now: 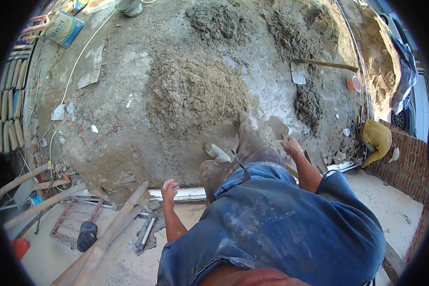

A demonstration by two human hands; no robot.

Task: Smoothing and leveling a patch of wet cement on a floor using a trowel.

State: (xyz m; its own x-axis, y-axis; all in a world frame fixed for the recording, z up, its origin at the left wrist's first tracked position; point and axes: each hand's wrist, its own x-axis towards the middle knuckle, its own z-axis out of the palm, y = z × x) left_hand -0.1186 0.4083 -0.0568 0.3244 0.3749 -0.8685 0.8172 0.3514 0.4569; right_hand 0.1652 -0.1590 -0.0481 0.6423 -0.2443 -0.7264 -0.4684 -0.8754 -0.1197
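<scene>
My right hand (291, 146) is closed round the handle of a trowel (278, 127). Its mortar-smeared blade points away from me, just right of my leg. My left hand (170, 188) hangs free on the other side with nothing in it, its fingers loosely bent and a little apart. In front of my feet lies a broad heap of grey-brown sand or mortar mix (195, 90). One boot (218, 152) shows at the heap's near edge; the other foot is partly hidden against it.
A hoe (326, 63) and an orange bucket (353, 83) lie at the right. Beyond them, a person in yellow (377, 137) bends by a brick wall (407, 167). Stacked bags (9, 102) line the far left. Wooden poles (107, 238) and a metal frame (71, 224) lie lower left.
</scene>
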